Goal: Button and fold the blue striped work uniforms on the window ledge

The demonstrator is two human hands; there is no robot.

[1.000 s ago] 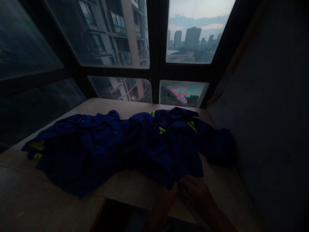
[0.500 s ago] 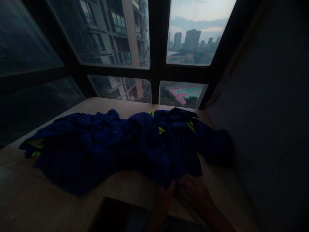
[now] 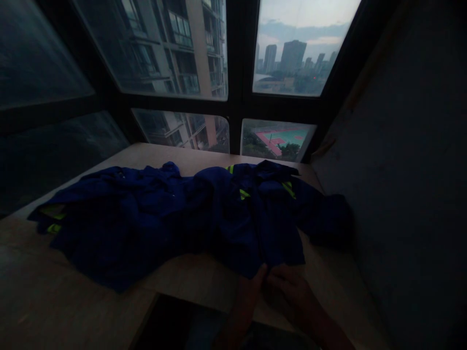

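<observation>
A dark blue work jacket point(image 3: 237, 238) with yellow-green stripes lies spread on a pale ledge, its front opening running down toward me. At the bottom of that opening, my left hand point(image 3: 251, 290) pinches the hem with the thumb on top. My right hand point(image 3: 290, 287) is close beside it, fingers bent and pressed together on the hem's edge. Whatever small part lies between the fingertips is too dark to make out. One sleeve point(image 3: 328, 221) stretches right toward the wall.
More crumpled blue cloth point(image 3: 120, 218) with a yellow-green stripe covers the left of the ledge point(image 3: 182, 277). Dark-framed windows point(image 3: 235, 107) rise behind it, with buildings and a sports court outside. A dark wall point(image 3: 408, 194) bounds the right side.
My fingers have shifted slightly at the jacket's hem, with the right fingers now lying flatter and closer to the left thumb. The camera view has tilted a little; the jacket stays in place.
</observation>
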